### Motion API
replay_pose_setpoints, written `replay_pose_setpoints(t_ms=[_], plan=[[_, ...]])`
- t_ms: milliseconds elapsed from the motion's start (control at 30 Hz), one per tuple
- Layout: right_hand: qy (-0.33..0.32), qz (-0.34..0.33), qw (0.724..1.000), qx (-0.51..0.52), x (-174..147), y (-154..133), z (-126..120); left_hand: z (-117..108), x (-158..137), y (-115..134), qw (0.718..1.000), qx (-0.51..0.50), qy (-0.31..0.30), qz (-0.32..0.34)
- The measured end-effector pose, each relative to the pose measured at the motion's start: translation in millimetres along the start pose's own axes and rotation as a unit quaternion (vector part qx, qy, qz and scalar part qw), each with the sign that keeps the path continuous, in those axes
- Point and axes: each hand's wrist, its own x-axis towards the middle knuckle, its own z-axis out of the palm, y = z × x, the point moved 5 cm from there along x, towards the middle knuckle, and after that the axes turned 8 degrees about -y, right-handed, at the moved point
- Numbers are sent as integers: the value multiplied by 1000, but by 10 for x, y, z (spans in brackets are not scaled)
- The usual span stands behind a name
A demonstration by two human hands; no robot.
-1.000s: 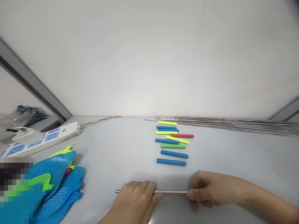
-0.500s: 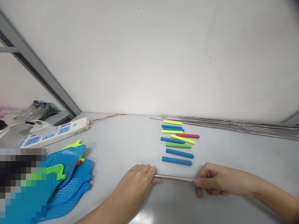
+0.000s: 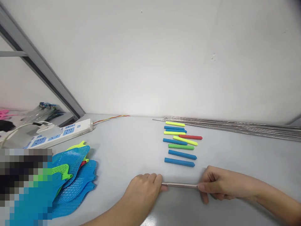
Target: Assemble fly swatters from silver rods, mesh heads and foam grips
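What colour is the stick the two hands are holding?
The stick is silvery grey, like shiny metal; see it best in the head view.

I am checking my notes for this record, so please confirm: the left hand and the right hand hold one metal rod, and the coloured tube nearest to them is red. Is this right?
Not quite: the nearest coloured tube is blue, not red, as the head view shows. The left hand and the right hand do hold one metal rod.
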Motion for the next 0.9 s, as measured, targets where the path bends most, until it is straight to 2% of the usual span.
replay_pose_setpoints(t_ms=[533,900], plan=[[29,5,999,-31,24,12,114,39,-30,78,1000,2,3,26],[28,15,999,-37,66,68,184,-23,-63,111,998,-36,-38,27]])
